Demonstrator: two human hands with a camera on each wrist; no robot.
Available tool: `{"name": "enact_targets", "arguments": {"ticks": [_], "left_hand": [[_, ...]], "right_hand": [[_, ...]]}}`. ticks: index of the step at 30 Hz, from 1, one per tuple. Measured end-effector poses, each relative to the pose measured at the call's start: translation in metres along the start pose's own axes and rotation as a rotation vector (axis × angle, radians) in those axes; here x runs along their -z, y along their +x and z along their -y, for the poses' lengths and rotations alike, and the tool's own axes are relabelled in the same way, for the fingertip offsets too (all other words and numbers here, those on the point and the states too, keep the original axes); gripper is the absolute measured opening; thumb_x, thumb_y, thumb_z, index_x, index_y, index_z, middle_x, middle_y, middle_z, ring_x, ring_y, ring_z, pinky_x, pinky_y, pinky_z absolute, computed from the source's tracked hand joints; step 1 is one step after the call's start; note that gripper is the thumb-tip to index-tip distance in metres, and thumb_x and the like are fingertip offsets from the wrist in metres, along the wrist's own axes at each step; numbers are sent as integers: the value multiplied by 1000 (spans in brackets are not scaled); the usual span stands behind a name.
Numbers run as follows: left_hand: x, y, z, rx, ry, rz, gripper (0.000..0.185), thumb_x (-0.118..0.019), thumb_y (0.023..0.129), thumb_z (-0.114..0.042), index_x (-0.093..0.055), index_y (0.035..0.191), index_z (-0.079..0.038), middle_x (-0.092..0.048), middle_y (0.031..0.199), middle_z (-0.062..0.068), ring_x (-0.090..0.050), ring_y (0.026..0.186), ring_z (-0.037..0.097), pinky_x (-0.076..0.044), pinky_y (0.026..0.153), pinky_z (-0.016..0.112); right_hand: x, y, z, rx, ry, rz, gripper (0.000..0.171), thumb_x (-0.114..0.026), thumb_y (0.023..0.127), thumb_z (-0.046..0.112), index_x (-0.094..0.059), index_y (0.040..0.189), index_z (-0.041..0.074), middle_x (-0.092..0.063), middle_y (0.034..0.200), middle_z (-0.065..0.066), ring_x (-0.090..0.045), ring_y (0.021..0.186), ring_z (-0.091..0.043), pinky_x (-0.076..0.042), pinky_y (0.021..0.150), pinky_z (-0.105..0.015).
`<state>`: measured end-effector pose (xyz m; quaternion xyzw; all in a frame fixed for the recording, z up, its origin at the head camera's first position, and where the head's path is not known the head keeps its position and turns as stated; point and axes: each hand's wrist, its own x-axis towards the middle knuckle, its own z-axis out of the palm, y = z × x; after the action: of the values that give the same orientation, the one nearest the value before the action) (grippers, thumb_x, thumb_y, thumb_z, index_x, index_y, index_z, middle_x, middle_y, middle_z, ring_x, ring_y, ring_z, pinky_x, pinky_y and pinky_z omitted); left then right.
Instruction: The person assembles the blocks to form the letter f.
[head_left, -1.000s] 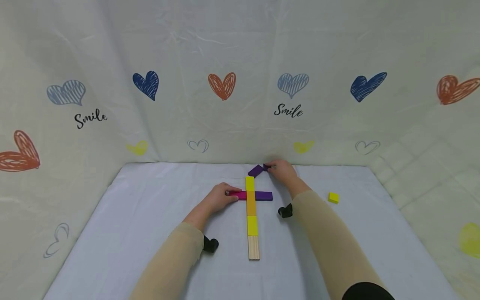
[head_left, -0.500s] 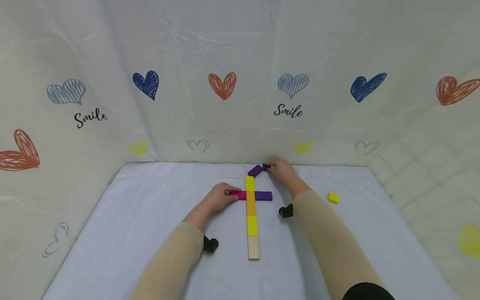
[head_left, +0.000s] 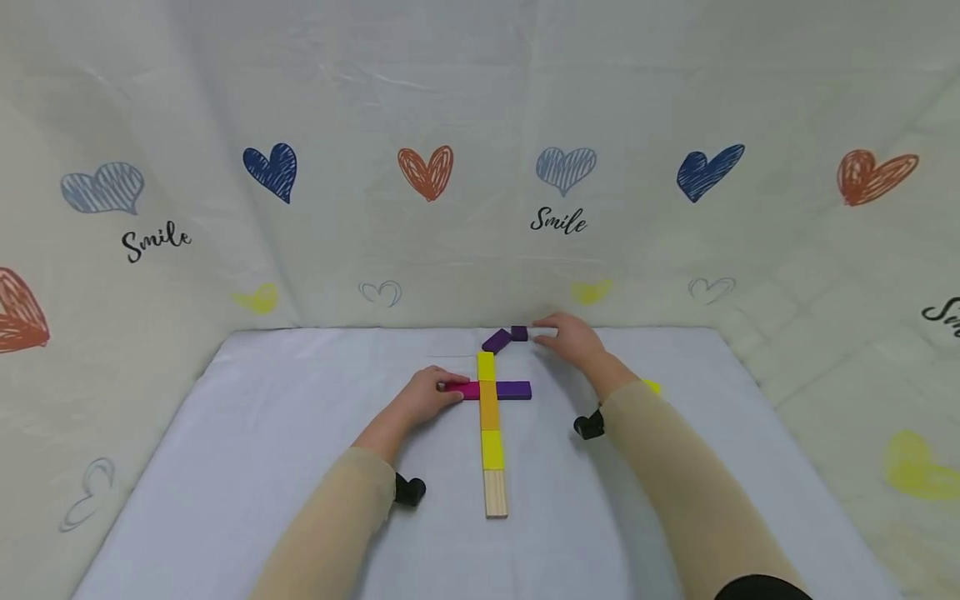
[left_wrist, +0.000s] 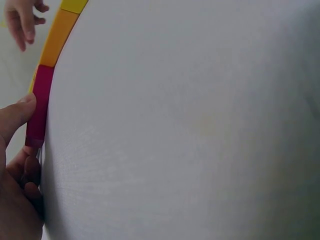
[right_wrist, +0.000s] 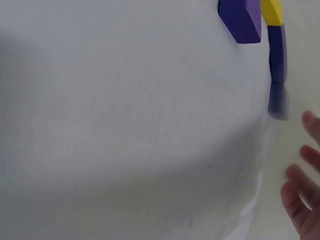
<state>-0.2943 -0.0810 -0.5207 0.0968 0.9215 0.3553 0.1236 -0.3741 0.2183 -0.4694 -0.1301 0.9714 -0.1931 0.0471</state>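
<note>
A column of flat blocks lies on the pale cloth [head_left: 300, 467]: yellow [head_left: 485, 365], orange [head_left: 489, 406], yellow [head_left: 492, 448], bare wood [head_left: 495, 504]. A magenta block [head_left: 467, 389] and a purple block [head_left: 514, 389] form a crossbar. My left hand [head_left: 429, 395] pinches the magenta block [left_wrist: 40, 102] at its outer end, thumb [left_wrist: 16, 116] on one side. Two small purple blocks [head_left: 497, 340] [head_left: 519, 333] lie at the back. My right hand [head_left: 568, 336] hovers just right of them with fingers [right_wrist: 306, 190] spread and holding nothing.
A small yellow block [head_left: 651, 386] peeks out behind my right forearm. A cloth backdrop with hearts [head_left: 426, 172] rises right behind the back edge. Black wrist cameras [head_left: 409, 490] [head_left: 589, 425] sit on both sleeves.
My right hand has let go of the small purple block and drawn slightly to the right. The left hand stays on the magenta block. The head view has shifted a little.
</note>
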Motion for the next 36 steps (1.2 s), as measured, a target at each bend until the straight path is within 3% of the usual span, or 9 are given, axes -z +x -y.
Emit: {"name": "enact_targets", "arguments": {"ticks": [9,16,36], "left_hand": [[2,-1,1,7,5,11,33,-68,95,-32,-68,128,-33,-58,123,4,-50,107,23,-46,97,41],[2,-1,-1,17,23,9,32,-67,95,-34,-69,127,-35,-58,122,3,-50,105,23,-45,95,40],[3,-5,-6,-15,9,7,31,-68,95,-30,-70,127,-28,-60,119,4,-50,102,23,-46,93,40]], "right_hand": [[13,-20,-13,38,-66,-3,42,-68,95,29,-63,135,17,-60,131,-10,-53,124,-32,-41,105,-50],[28,-47,-29,39,-112,22,44,-67,96,29,-62,136,14,-58,134,-13,-53,122,-34,-42,103,-53],[39,-130,-109,-55,-69,5,44,-67,95,30,-63,134,10,-57,131,-20,-57,106,-35,-47,91,-53]]}}
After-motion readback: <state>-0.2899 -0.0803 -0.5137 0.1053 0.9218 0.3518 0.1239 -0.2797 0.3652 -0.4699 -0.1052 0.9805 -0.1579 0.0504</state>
